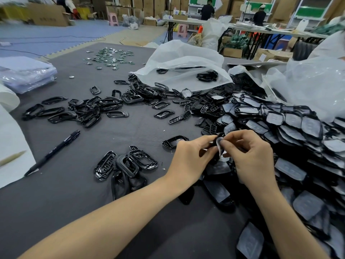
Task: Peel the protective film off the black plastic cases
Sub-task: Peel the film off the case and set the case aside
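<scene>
My left hand [190, 156] grips a small black plastic case [216, 144] by its edge, just above the grey table. My right hand [250, 156] pinches the pale protective film [220, 146], which curls away from the case between my two hands. A big heap of film-covered black cases [291, 128] spreads along the right side, right under and behind my right hand. A few glossy black cases without film [128, 163] lie to the left of my left forearm.
Black frame parts [89, 109] are scattered mid-table, beside an open white plastic bag [183, 60] holding more. A black pen [54, 152] lies at left near white sheets [11, 139]. Small metal-and-green parts [112, 57] sit far back. People work at distant tables.
</scene>
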